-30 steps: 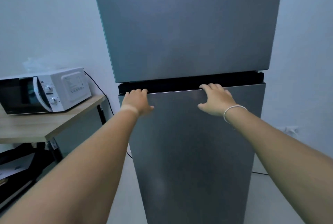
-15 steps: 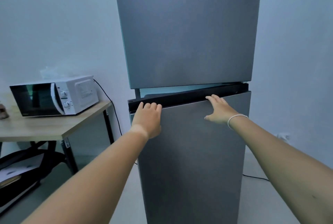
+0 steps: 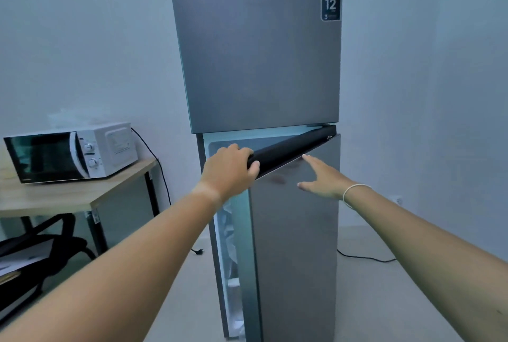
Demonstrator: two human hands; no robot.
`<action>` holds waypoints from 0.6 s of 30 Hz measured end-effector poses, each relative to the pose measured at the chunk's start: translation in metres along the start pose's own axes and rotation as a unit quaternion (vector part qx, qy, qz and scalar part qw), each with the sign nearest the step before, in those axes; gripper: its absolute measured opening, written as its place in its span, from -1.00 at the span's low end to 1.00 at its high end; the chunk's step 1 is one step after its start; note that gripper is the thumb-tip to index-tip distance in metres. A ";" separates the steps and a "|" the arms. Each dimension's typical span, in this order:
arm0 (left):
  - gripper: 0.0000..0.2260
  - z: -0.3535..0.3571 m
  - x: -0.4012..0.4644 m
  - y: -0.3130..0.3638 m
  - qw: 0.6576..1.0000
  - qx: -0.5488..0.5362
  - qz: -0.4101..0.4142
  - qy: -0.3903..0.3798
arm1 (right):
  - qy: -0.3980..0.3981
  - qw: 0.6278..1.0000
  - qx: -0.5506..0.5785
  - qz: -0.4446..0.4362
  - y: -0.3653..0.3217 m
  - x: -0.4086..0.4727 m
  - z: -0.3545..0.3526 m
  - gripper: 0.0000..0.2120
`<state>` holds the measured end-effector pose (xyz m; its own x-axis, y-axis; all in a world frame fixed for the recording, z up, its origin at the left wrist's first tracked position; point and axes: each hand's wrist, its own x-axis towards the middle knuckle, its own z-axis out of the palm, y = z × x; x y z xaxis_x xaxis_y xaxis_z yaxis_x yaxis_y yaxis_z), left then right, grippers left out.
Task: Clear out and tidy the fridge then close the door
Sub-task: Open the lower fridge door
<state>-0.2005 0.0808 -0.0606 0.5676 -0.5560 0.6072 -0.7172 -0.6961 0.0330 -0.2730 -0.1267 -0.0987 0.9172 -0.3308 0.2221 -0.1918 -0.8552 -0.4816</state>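
Observation:
A tall grey two-door fridge (image 3: 255, 47) stands against the wall in front of me. Its lower door (image 3: 297, 231) is swung partly open, hinged on the right, with a gap on the left showing a pale interior. My left hand (image 3: 229, 170) grips the black top edge (image 3: 291, 149) of that door at its free corner. My right hand (image 3: 321, 179) rests flat on the door's front, fingers spread, a white band on the wrist. The upper door is shut. Contents inside are mostly hidden.
A white microwave (image 3: 71, 150) sits on a wooden table (image 3: 66, 198) to the left, with a black chair (image 3: 41, 248) beneath. A black cable (image 3: 365, 258) runs along the floor to the right of the fridge. Bare walls stand on both sides.
The lower door has swung from shut to partly open. My left hand moved from the door's top rim to gripping its free corner; my right hand slid down onto the door front.

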 end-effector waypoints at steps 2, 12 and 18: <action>-0.65 -0.009 -0.006 0.013 0.999 -0.021 0.024 -0.013 | 0.016 1.000 0.021 -0.001 -0.001 -0.016 -0.002 -0.24; -0.52 -0.019 -0.029 0.102 0.968 -0.204 0.137 -0.039 | 0.060 0.993 0.085 0.059 0.039 -0.092 -0.033 -0.47; -0.61 0.000 -0.039 0.139 0.941 -0.277 0.171 -0.096 | 0.150 0.962 0.207 0.093 0.066 -0.138 -0.074 -0.70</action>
<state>-0.3225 0.0059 -0.0799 0.2906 -0.8128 0.5049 -0.9413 -0.1480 0.3034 -0.4379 -0.1670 -0.0978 0.7267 -0.6158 0.3044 -0.1301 -0.5585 -0.8192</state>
